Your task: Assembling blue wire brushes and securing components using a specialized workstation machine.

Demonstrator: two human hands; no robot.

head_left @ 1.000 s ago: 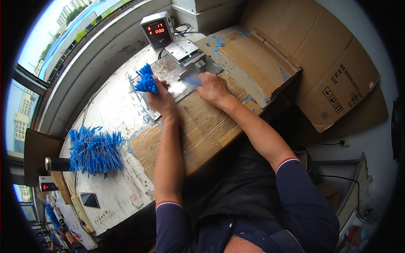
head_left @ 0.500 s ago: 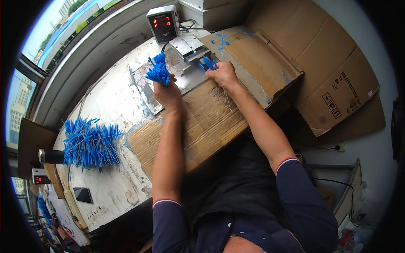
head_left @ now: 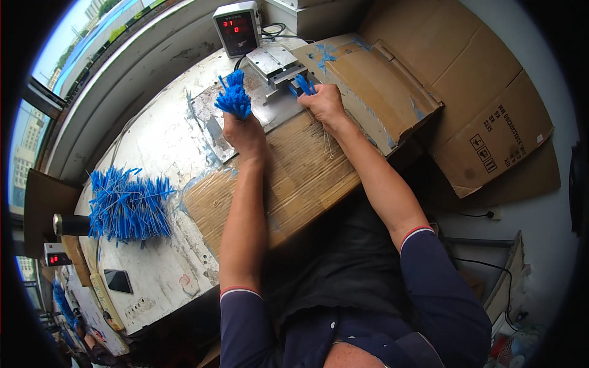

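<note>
My left hand is closed round a thick bundle of thin blue wire-stemmed brushes, their blue ends fanning out above the fist. A smaller bunch of the same brushes is pinched in my right hand, with bare wire stems hanging below it over the cardboard. These blue ends sit close to the front of a metal block fixture; I cannot tell if they touch it. Under both hands lies a metal plate, bordered on the near side by a flat cardboard sheet.
A large pile of blue wire-stemmed brushes rests on the white worktable at left. Nearby are a phone and a power strip. A counter with a red display stands behind the fixture. Cardboard boxes crowd the right.
The counter's red digits have changed. My left hand has shifted very slightly, and the bundle's blue ends sit a little differently. The right hand stays by the fixture with its bunch.
</note>
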